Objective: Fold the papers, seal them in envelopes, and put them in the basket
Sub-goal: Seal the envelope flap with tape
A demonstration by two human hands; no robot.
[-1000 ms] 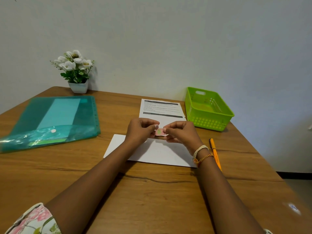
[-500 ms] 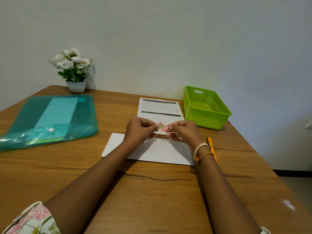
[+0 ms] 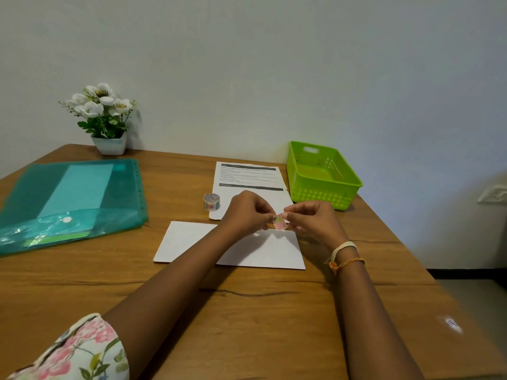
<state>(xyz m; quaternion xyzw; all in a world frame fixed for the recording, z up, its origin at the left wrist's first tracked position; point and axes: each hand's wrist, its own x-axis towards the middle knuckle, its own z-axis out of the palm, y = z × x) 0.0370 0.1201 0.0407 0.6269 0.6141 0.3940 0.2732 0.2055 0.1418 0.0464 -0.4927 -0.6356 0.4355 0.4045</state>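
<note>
A wooden table [image 3: 247, 311] with a visible grain and a dark crack fills the lower frame. At upper left stands a white pot of white flowers [image 3: 105, 120] against the wall. Below it, at left, lies a teal plastic folder [image 3: 68, 198]. At centre lies a white envelope [image 3: 192, 241], and just above it a printed paper [image 3: 247, 174], with a small roll of patterned tape [image 3: 211, 201] touching or just beside the paper's left edge. At right of the paper sits a green basket [image 3: 323, 176].
</note>
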